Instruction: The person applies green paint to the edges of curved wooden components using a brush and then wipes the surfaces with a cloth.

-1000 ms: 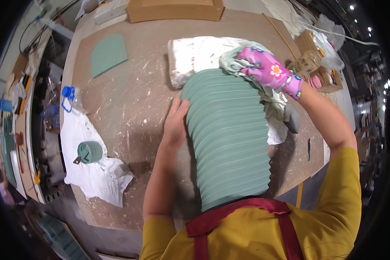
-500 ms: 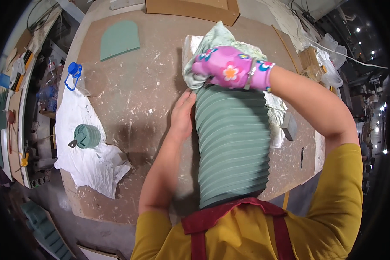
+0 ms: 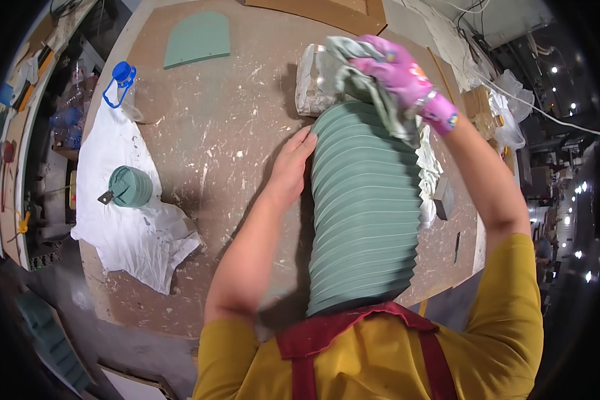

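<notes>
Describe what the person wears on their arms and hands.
The left hand is bare, with no glove, ring or watch visible, and the forearm is uncovered up to a short mustard-yellow sleeve. The right hand wears a bright pink glove with a flower pattern and a multicoloured cuff at the wrist. The right forearm is also uncovered, ending in the same yellow sleeve.

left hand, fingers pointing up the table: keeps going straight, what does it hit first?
Probably the whitish wrapped block just beyond the left hand, which rests flat against the ribbed green stack. Depth is unclear; it might slip past the block's left side.
</notes>
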Motion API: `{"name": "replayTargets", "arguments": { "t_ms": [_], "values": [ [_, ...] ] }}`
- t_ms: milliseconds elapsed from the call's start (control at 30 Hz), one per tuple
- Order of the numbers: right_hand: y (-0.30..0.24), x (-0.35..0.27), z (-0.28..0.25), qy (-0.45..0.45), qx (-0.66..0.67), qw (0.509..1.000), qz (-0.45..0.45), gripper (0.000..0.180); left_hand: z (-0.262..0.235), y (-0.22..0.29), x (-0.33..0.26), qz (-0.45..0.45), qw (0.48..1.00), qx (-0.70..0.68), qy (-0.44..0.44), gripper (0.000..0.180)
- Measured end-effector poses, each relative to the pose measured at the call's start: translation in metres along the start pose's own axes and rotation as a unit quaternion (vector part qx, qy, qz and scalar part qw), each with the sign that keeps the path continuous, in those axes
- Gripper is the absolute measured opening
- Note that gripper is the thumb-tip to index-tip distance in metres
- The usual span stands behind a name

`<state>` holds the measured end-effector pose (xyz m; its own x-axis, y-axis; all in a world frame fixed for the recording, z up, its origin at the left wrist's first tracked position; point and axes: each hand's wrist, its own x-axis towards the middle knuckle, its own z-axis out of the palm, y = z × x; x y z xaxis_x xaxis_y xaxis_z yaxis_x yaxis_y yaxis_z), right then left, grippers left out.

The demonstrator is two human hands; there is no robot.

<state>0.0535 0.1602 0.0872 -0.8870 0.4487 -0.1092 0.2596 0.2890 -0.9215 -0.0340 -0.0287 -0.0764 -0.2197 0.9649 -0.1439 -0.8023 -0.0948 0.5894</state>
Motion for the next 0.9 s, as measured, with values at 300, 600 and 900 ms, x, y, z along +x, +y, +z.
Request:
{"name": "replayTargets", "arguments": {
  "t_ms": [300,600,900],
  "values": [
    [0.015,-0.006,0.038,-0.126,-0.487,0.85,-0.153,0.031,0.011,-0.003,0.001,0.021,0.997,0.067,0.028,0.038],
    [-0.016,-0.014,0.03,-0.061,-0.004,0.997,0.052,0.02,0.007,0.006,-0.001,-0.001,0.998,-0.048,-0.028,0.046],
    [0.008,0.014,0.082,-0.077,-0.443,0.872,-0.194,0.022,-0.001,0.003,-0.001,-0.025,0.997,-0.072,0.028,0.055]
  ]
}}
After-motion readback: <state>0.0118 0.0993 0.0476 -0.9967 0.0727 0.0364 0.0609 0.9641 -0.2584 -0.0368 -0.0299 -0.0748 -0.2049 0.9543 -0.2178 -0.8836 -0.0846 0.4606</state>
